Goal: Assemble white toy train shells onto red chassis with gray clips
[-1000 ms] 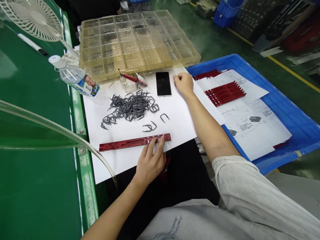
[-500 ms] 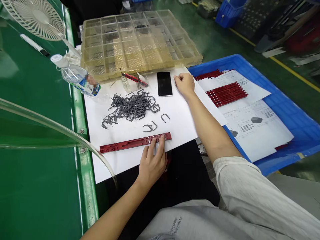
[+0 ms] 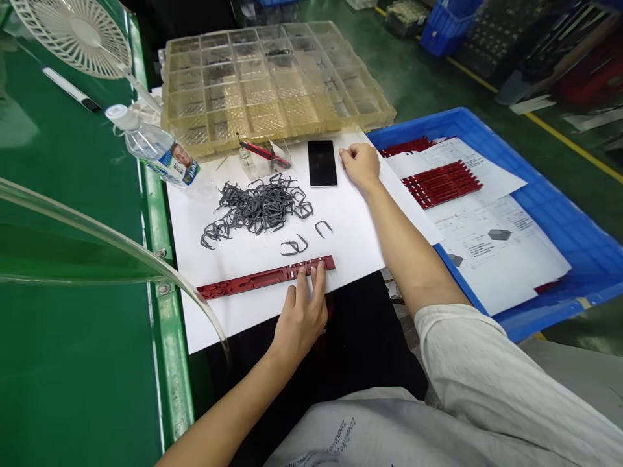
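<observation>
A long dark red slotted strip (image 3: 265,279) lies on white paper (image 3: 214,331) near its front edge. The fingertips of my left hand (image 3: 300,321) rest on the strip's right part, fingers slightly apart. My right hand (image 3: 361,163) lies on the paper with curled fingers, just right of a black phone (image 3: 322,163); nothing shows in it. Left of the phone is a pile of grey U-shaped clips (image 3: 265,206). A few loose clips (image 3: 324,228) lie between the pile and the strip.
A divided clear tray (image 3: 277,84) stands behind a small tool box (image 3: 263,162). Leftward are a bottle (image 3: 156,152), a white fan (image 3: 82,35) and a curved clear tube (image 3: 121,240). At right, a blue bin (image 3: 574,194) holds printed sheets and red strips (image 3: 442,183).
The view has shifted slightly, so the bottle, clips and red strip appear a little farther right. Both hands keep their poses, with the left fingertips still on the strip.
</observation>
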A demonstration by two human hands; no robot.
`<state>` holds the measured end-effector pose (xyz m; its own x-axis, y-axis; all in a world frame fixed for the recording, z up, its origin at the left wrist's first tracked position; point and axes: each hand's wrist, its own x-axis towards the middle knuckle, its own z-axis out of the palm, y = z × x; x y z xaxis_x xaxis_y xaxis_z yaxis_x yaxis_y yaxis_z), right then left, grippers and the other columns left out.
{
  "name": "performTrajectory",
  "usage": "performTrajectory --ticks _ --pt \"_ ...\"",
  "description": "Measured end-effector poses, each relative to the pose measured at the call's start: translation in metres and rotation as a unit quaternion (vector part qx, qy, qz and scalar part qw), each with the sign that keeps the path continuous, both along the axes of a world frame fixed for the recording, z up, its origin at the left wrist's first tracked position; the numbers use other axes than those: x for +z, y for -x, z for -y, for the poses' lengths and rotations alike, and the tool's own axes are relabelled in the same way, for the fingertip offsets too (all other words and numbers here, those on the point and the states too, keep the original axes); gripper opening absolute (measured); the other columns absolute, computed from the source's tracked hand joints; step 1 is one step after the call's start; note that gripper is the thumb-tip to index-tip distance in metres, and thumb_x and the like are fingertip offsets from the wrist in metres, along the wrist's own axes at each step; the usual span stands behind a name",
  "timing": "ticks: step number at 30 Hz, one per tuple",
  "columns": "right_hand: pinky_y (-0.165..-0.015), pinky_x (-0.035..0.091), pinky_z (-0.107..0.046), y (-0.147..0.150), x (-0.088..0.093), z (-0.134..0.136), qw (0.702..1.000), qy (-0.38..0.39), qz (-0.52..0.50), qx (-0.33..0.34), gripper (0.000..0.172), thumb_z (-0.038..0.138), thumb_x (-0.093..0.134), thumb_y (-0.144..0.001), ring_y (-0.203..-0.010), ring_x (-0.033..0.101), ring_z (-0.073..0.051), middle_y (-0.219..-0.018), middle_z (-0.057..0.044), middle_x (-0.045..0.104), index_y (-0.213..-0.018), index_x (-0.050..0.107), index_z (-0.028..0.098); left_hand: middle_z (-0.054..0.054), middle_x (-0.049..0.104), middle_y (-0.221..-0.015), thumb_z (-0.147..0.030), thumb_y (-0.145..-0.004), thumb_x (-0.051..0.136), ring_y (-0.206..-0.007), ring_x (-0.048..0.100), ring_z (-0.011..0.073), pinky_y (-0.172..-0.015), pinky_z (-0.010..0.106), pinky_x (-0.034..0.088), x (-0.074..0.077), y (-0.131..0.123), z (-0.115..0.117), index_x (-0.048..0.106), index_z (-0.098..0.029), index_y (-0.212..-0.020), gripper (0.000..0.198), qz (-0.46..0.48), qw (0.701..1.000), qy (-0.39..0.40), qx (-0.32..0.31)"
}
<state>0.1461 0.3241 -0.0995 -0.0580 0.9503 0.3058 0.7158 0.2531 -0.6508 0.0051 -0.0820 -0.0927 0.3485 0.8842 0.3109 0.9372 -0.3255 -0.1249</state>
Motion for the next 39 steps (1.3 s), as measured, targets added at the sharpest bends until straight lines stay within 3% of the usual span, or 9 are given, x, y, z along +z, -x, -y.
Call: performTrajectory --ticks 5,8,16,23,26,28,32,35,39 --pt "-0.097 0.054 -0.046 0.003 0.004 0.003 1.000 0.012 0.009 -0.009 0.038 0.043 0.065 -0.104 -0.090 0.064 -0.028 -0.076 -0.005 0.064 -0.071 0.056 0.028 0.021 0.057 -0.171 -0.010 -0.104 0.066 -0.141 0.071 0.0471 -0.118 0.061 0.063 -0.002 0.002 -0.002 0.070 -0.004 -0.155 0.051 -0.001 0.999 -0.042 -0.012" --pt "-0.098 0.053 -0.046 0.004 0.008 0.007 1.000 0.021 0.014 -0.014 0.039 0.040 0.065 -0.105 -0.089 0.063 -0.028 -0.077 -0.005 0.064 -0.069 0.054 0.027 0.022 0.061 -0.167 -0.010 -0.104 0.065 -0.135 0.074 0.0456 -0.119 0.060 0.063 -0.003 0.004 -0.005 0.076 0.000 -0.145 0.044 -0.015 0.998 -0.057 -0.016" --pt "-0.097 0.052 -0.046 0.004 0.007 0.007 1.000 0.022 0.011 -0.012 0.039 0.037 0.065 -0.104 -0.090 0.063 -0.028 -0.077 -0.004 0.064 -0.068 0.054 0.028 0.022 0.061 -0.168 -0.012 -0.104 0.064 -0.139 0.072 0.0453 -0.122 0.064 0.060 -0.009 0.003 -0.004 0.072 -0.006 -0.152 0.049 0.019 0.999 -0.041 -0.014" --pt "-0.090 0.051 -0.044 0.007 0.020 0.015 0.999 0.029 0.031 -0.019 0.038 0.038 0.066 -0.102 -0.086 0.062 -0.029 -0.075 -0.005 0.065 -0.067 0.056 0.028 0.026 0.053 -0.173 -0.020 -0.105 0.063 -0.147 0.065 0.0456 -0.124 0.058 0.056 0.002 0.006 -0.006 0.066 0.004 -0.153 0.054 0.037 0.998 -0.036 -0.022" --pt "-0.085 0.050 -0.044 0.009 0.029 0.022 0.997 0.043 0.050 -0.028 0.039 0.040 0.067 -0.100 -0.088 0.065 -0.032 -0.078 -0.008 0.069 -0.064 0.054 0.029 0.023 0.052 -0.176 -0.031 -0.107 0.061 -0.159 0.053 0.0435 -0.132 0.057 0.045 0.007 0.009 -0.004 0.063 -0.001 -0.158 0.060 0.048 0.997 -0.049 -0.021" --pt "-0.083 0.049 -0.044 0.010 0.034 0.025 0.997 0.048 0.058 -0.029 0.040 0.042 0.066 -0.098 -0.088 0.066 -0.033 -0.080 -0.010 0.072 -0.063 0.052 0.030 0.020 0.056 -0.174 -0.043 -0.109 0.060 -0.162 0.050 0.0427 -0.137 0.064 0.034 0.009 0.012 -0.002 0.062 -0.009 -0.161 0.062 0.053 0.996 -0.066 0.016" --pt "-0.076 0.045 -0.045 0.011 0.041 0.028 0.996 0.049 0.064 -0.022 0.040 0.044 0.065 -0.096 -0.084 0.067 -0.034 -0.078 -0.011 0.073 -0.060 0.051 0.031 0.024 0.066 -0.162 -0.065 -0.108 0.059 -0.152 0.058 0.0445 -0.138 0.072 0.021 0.011 0.017 0.000 0.069 -0.015 -0.154 0.069 0.063 0.991 -0.065 0.095" --pt "-0.074 0.044 -0.045 0.012 0.043 0.030 0.996 0.049 0.065 -0.018 0.039 0.045 0.065 -0.094 -0.082 0.066 -0.035 -0.076 -0.011 0.073 -0.059 0.053 0.032 0.023 0.070 -0.157 -0.066 -0.108 0.057 -0.149 0.058 0.0436 -0.141 0.071 0.012 0.010 0.017 -0.001 0.070 -0.014 -0.152 0.070 0.049 0.993 -0.060 0.094" --pt "-0.073 0.043 -0.044 0.014 0.042 0.030 0.997 0.048 0.061 -0.022 0.038 0.049 0.065 -0.092 -0.080 0.065 -0.034 -0.074 -0.011 0.073 -0.060 0.056 0.031 0.020 0.060 -0.170 -0.066 -0.110 0.051 -0.166 0.040 0.0408 -0.143 0.066 0.002 0.005 0.016 -0.004 0.058 -0.013 -0.166 0.078 0.031 0.996 -0.055 0.071"
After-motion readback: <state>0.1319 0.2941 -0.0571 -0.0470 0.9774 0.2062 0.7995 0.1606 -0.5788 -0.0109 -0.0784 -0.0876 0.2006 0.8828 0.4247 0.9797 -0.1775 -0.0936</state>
